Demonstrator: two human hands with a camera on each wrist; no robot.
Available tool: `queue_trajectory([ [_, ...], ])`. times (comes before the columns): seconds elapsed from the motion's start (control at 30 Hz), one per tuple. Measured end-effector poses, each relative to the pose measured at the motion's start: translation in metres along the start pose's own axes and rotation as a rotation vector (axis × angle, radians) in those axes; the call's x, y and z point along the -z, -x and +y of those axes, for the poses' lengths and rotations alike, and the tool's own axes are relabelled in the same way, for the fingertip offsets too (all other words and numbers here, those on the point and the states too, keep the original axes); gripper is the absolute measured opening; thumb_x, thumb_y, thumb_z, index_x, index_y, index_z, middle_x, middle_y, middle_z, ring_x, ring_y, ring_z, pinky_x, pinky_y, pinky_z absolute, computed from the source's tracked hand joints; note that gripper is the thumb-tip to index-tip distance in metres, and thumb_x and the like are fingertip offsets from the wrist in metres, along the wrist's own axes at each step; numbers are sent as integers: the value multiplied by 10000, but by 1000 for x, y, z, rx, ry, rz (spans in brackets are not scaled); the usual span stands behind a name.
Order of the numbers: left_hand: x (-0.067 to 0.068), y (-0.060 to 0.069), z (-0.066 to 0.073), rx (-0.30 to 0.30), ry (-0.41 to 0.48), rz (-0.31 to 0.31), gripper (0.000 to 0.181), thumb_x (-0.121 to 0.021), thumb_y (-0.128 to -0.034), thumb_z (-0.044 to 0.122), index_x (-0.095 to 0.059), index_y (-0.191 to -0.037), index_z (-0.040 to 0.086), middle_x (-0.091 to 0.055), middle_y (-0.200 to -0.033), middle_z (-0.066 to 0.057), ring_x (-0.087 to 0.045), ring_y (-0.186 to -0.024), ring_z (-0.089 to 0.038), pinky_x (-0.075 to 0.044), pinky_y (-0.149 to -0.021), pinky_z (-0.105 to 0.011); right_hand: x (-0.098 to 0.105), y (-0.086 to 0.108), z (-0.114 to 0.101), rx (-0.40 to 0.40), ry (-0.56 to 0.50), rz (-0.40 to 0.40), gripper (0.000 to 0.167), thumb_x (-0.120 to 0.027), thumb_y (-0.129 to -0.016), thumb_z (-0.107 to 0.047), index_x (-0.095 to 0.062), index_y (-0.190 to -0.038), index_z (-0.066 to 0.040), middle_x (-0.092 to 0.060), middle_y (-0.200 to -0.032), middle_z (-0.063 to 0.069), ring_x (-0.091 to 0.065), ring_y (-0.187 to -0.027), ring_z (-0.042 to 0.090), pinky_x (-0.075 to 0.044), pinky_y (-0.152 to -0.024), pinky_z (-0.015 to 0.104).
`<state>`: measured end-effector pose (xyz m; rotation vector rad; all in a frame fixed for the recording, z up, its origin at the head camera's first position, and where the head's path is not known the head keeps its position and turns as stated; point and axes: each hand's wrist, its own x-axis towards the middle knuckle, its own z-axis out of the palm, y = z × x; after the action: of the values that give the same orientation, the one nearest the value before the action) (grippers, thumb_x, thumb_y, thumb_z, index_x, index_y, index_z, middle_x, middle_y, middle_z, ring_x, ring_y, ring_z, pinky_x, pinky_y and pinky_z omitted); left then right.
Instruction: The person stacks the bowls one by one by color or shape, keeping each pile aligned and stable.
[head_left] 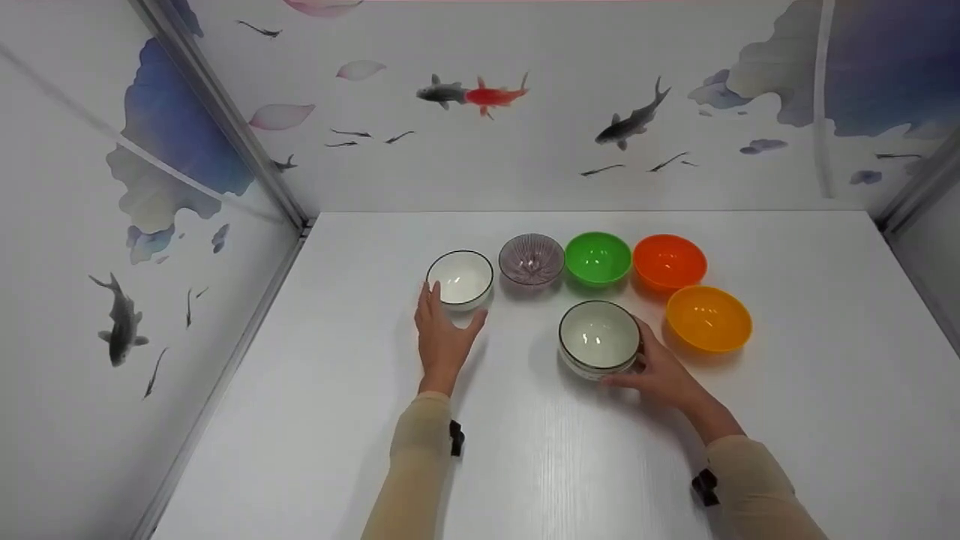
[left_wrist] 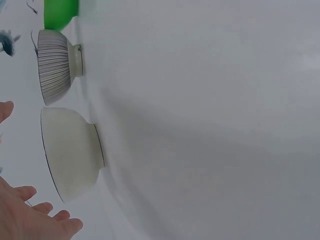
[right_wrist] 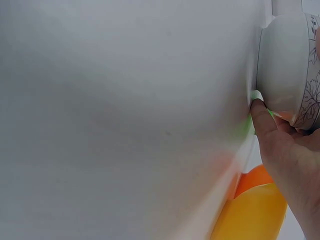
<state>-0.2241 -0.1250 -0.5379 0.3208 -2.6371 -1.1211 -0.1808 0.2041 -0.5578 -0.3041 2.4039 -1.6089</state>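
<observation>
Reaching, in the head view, with left hand [head_left: 444, 341], thumb and fingers spread, at the white bowl [head_left: 465, 279] beside the purple ribbed bowl [head_left: 532, 261]; gripping stacked bowls [head_left: 599, 335] with right hand [head_left: 664, 376], left of the yellow bowl [head_left: 709, 319]. Seeing, from the left wrist, spread fingers [left_wrist: 35, 220] near the white bowl; unable to tell about contact. Seeing, from the right wrist, fingers [right_wrist: 263, 119] clasped round the stacked bowls.

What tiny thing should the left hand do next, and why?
Probably the left hand should gently curl its fingers around the white bowl. They look spread beside it rather than gripping, while the right hand holds another dark-rimmed bowl.
</observation>
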Motion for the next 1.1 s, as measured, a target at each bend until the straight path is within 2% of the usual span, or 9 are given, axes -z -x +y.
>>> queue_trajectory([
  [0.17,-4,-1,2,3,0,-20,926,-765,-846,432,-279,-1563,105,-211,-1646,-127,-247,-1509,-329,-377,-1175,-496,0,0,0,-1,-6,-4,1137,-881,-747,-252,-134,-1591,-107,-258,-1617,194,-315,-1455,448,-277,-1197,615],
  [0.37,-7,-3,3,-5,-15,-15,933,-785,-834,419,-291,-1555,92,-216,-1640,-142,-257,-1503,-342,-388,-1168,-495,0,1,-1,0,2,-5,1147,-886,-738,-253,-132,-1590,-104,-258,-1616,201,-309,-1458,448,-268,-1199,617],
  [0.8,-6,-13,-1,14,-1,-9,985,-800,-829,389,-240,-1561,41,-172,-1640,-184,-228,-1506,-366,-378,-1172,-502,0,2,-5,-12,-27,-3,1131,-885,-740,-195,-143,-1590,-120,-281,-1606,186,-326,-1449,439,-273,-1204,604],
  [0.9,-7,-15,-3,27,6,-11,1009,-809,-822,382,-221,-1563,30,-166,-1640,-195,-218,-1509,-374,-370,-1176,-509,0,1,-5,-16,-25,-4,1133,-886,-738,-199,-143,-1589,-121,-280,-1608,180,-325,-1452,431,-279,-1204,597],
  [1.1,-7,-19,-6,87,56,-66,1093,-814,-816,393,-122,-1583,38,-117,-1653,-197,-192,-1521,-378,-318,-1212,-507,-1,1,-2,-2,-3,1,1132,-881,-746,-207,-135,-1590,-98,-265,-1613,197,-305,-1461,442,-262,-1205,609],
])
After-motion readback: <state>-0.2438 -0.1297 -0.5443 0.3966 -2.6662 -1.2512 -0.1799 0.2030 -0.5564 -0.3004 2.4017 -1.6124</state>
